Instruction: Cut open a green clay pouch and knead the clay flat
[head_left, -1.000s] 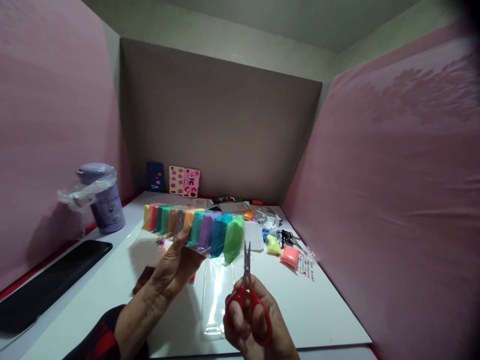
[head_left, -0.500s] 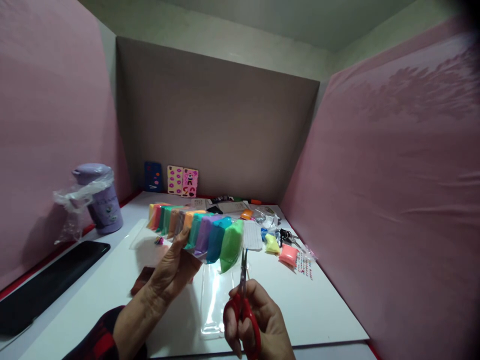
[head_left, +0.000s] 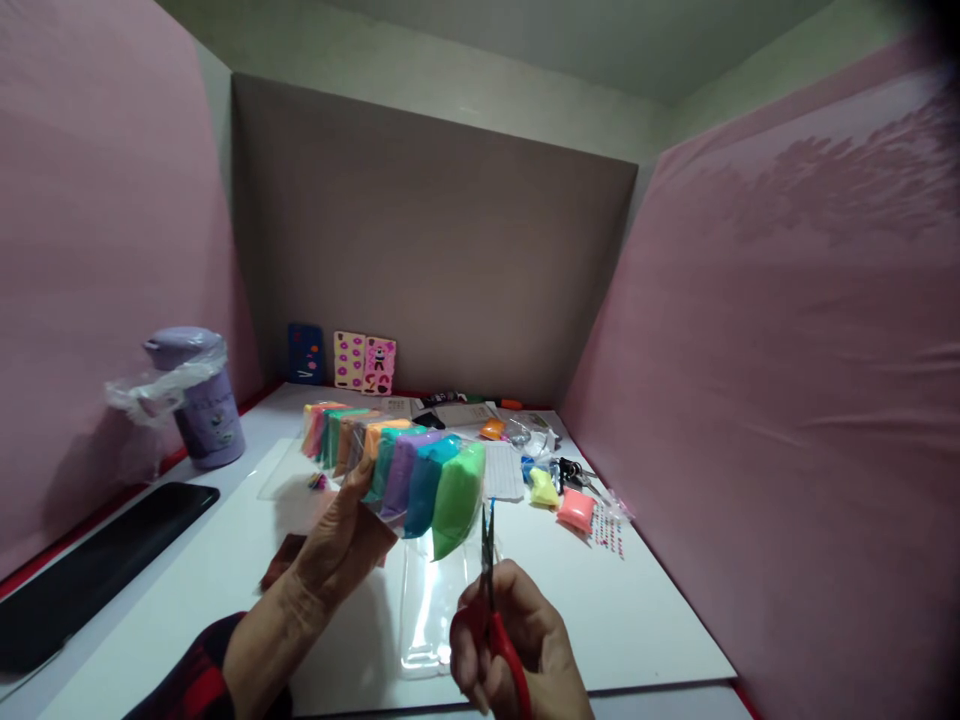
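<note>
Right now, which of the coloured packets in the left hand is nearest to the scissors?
The light green packet, the rightmost one: the scissors are close beside it, while the blue packet and all the others sit farther left.

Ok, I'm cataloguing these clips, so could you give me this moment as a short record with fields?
Left hand: holds a row of multicoloured soft packets in clear plastic
Right hand: holds red-handled metal scissors, blades slightly apart, near the green end packet
On white tabletop: clear rectangular plastic case, lying flat
Right side: pillow-shaped yellow packet, pillow-shaped coral packet
Left side: purple lidded tumbler, flat black rectangular object
Back: three patterned rectangular cases, upright
</note>
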